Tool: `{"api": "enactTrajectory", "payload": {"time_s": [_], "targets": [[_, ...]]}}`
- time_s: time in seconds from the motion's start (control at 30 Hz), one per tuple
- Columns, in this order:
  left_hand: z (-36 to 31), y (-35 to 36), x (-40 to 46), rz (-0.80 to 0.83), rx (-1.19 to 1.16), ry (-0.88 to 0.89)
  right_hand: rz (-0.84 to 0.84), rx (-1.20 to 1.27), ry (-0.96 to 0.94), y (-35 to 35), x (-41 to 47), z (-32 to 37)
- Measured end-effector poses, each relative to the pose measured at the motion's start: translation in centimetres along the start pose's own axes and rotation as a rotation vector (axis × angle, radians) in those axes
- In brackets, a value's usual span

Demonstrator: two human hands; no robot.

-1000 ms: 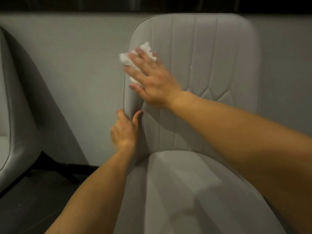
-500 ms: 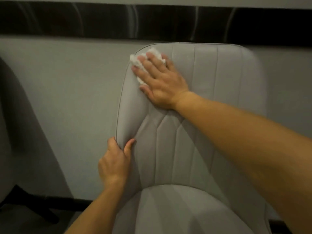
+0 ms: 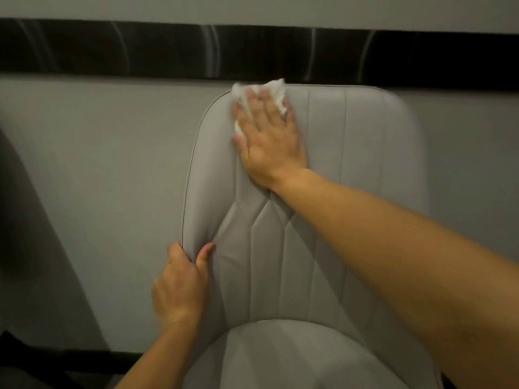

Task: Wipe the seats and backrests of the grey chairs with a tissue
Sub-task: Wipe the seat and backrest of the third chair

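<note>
Fingers (image 3: 254, 108): right hand (image 3: 269, 141) flat, spread, pressing tissue (image 3: 276, 92).
Tissue: under the fingertips, showing at 12 o'clock, on backrest (image 3: 351, 192) top.
Left hand (image 3: 179, 282): clamped on backrest edge, 7 o'clock of the right hand.

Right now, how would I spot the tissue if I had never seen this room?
Find the grey chair's backrest, standing against the pale wall under a dark band. At its top left corner the right hand lies flat with straight fingers. The tissue is the crumpled white wad peeking out beneath those fingers, the only bright white thing here.
</note>
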State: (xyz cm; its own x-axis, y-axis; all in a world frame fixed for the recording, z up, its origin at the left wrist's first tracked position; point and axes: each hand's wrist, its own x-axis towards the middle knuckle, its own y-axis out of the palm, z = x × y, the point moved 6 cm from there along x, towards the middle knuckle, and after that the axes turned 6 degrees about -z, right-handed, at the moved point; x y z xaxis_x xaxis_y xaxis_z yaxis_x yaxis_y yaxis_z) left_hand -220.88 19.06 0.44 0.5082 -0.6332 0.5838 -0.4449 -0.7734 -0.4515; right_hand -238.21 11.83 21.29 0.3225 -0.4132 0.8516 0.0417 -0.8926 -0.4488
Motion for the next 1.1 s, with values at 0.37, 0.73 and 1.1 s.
{"api": "enactTrajectory", "payload": {"time_s": [0.37,0.73,1.1], "targets": [[0.1,-0.1,-0.1,0.012,-0.013,-0.033,0.101,-0.268,0.137,-4.0,-3.8,-15.3],[-0.3,-0.2,0.0,0.023,-0.001,-0.004,-0.019,0.054,0.342,-1.7,-2.7,-7.3],[-0.2,-0.1,0.0,0.032,-0.026,0.027,0.088,0.026,-0.306,0.7,-7.0,8.0]]}}
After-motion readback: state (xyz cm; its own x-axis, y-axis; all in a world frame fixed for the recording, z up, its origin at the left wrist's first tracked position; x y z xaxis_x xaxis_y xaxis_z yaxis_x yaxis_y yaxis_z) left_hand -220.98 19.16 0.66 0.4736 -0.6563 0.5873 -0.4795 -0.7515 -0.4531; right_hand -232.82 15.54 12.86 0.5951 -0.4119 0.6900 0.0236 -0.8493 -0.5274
